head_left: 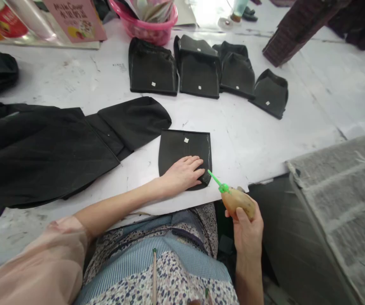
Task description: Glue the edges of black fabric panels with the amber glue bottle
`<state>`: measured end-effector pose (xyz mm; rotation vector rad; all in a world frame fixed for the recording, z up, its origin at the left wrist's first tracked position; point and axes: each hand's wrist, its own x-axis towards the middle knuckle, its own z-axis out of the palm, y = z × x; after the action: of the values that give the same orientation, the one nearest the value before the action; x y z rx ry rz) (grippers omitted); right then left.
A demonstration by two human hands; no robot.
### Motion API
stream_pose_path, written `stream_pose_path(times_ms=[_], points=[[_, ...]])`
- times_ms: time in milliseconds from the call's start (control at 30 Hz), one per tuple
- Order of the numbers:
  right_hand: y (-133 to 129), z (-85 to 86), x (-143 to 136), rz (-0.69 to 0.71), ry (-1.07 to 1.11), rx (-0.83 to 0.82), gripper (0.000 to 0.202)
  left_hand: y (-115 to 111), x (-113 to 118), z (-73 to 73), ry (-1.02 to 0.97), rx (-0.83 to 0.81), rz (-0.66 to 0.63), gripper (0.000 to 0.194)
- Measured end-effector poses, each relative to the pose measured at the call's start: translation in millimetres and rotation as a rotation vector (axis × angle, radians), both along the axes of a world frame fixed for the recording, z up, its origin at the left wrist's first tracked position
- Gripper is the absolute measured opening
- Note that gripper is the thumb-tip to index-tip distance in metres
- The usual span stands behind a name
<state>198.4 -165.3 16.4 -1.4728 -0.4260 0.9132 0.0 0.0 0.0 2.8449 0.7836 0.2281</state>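
Nearest the camera, the right hand point(247, 231) is clamped around a small squeeze bottle point(238, 201) whose green nozzle point(216, 180) points at the lower right corner of a flat black pocket piece point(184, 156). This piece lies on the white tabletop point(265, 140) close to the near edge. The left hand point(184, 173) lies flat on the piece's lower half, fingers spread and gripping nothing, pinning it down. Beyond the piece, four similar black pieces point(198, 67) sit in a row, seemingly already treated and set aside. Left of the piece lies a large black garment point(49, 152). Judging by this, several pieces are done, the current one is just being worked at its corner, and its remaining edges look untouched.
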Motion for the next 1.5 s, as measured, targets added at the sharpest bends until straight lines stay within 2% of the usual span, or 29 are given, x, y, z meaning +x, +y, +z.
stream_pose_path(times_ms=[400, 567, 767, 867, 1067, 1300, 1500], points=[[-28.9, 6.7, -1.6, 0.003, -0.257, -0.108, 0.062, 2.2, 9.0, -0.1, -0.047, 0.002, 0.075, 0.035], [-36.0, -0.1, 1.0, 0.023, -0.361, -0.122, 0.063, 2.2, 9.5, -2.0, -0.052, 0.017, 0.088, 0.034], [-30.4, -9.8, -4.1, 0.043, -0.403, -0.118, 0.066, 1.1, 9.7, -5.3, -0.063, 0.032, 0.094, 0.035], [-28.0, -11.5, -7.7, 0.041, -0.499, -0.097, 0.064, 3.8, 8.3, -1.7, -0.029, 0.013, 0.087, 0.036], [-28.7, -15.0, -5.5, 0.074, -0.839, 0.035, 0.057, 15.8, -2.8, 10.5, 0.077, -0.067, -0.040, 0.053], [-32.4, -11.4, -5.0, 0.109, -1.050, 0.084, 0.058, 15.2, -4.2, 4.2, 0.048, -0.045, -0.028, 0.053], [-34.3, -2.7, -5.4, 0.087, -1.094, 0.097, 0.061, 12.3, -4.4, 1.9, 0.039, -0.026, -0.028, 0.053]])
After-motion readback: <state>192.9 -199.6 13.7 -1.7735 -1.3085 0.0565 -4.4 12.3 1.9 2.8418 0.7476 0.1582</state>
